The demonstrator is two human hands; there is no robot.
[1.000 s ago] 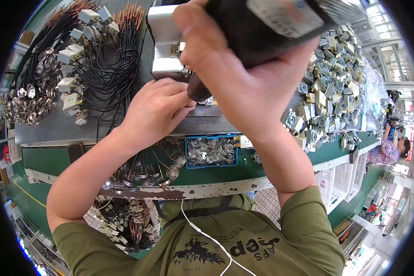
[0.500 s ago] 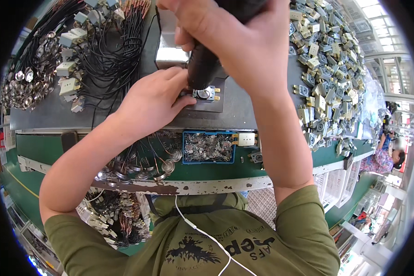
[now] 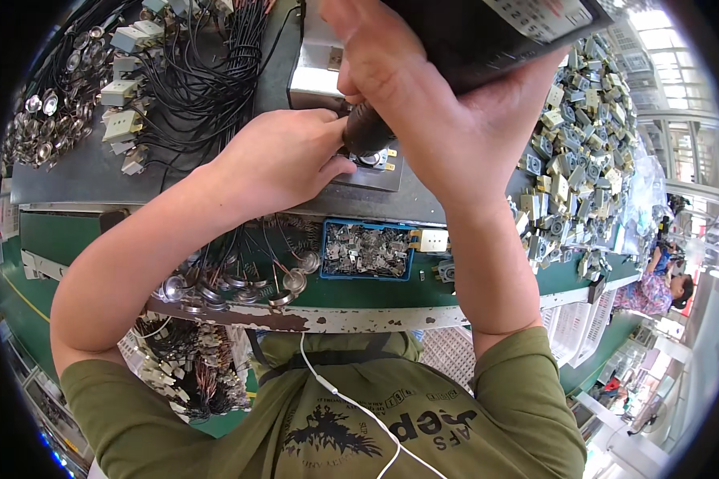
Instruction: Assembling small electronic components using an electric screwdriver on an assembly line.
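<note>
My right hand (image 3: 447, 132) is wrapped round a black power screwdriver (image 3: 491, 40), whose dark nose (image 3: 366, 132) tilts down to the left. Under that nose is a small switch-like part (image 3: 371, 160) with a round metal piece and brass terminals. It sits on a flat metal block (image 3: 375, 180) on the bench. From the left my left hand (image 3: 284, 156) pinches at the part's side, thumb in front. Its fingertips are partly hidden behind the nose, as is the tool's tip.
Several similar parts (image 3: 575, 168) are heaped at right. Black wires (image 3: 204, 100) with blocks and metal discs (image 3: 52, 120) lie at left. A blue tray (image 3: 367, 275) of small metal pieces stands on a green shelf (image 3: 351, 295) below the bench. Another person (image 3: 655, 291) is far right.
The screwdriver's body has swung to the right with my right hand, and its nose now leans more. My left hand stays by the part. The whole view has shifted slightly.
</note>
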